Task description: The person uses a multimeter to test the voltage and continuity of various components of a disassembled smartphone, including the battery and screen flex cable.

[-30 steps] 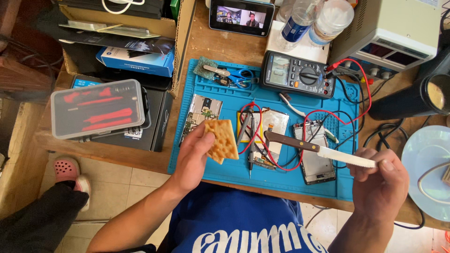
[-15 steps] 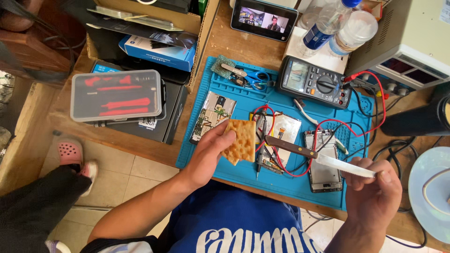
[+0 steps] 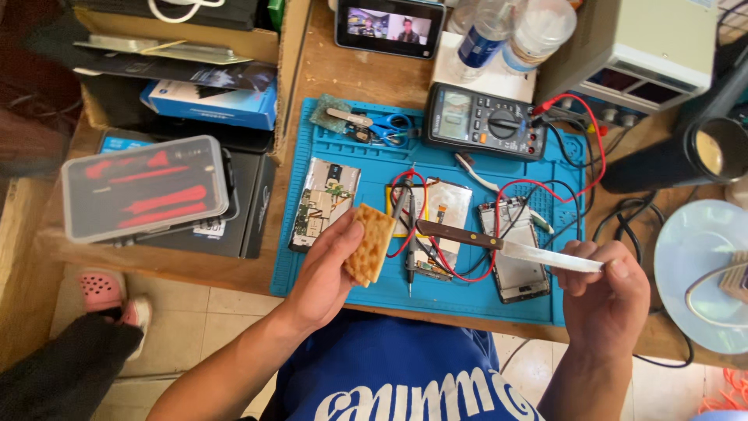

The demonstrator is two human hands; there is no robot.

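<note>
Left hand gripping a golden square cracker at frame centre. Right hand pinching the blade of a wooden-handled steel knife. Both above a blue silicone mat.

Left hand raised palm-up, fingers pinched, right hand curled in closed grip

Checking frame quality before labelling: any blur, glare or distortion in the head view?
Head view: mostly sharp; left hand with cracker and right hand holding the knife by its blade are crisp. Even daylight, soft shadows. Glare on the plate and the knife blade. Edges bow slightly from the wide lens.
</note>
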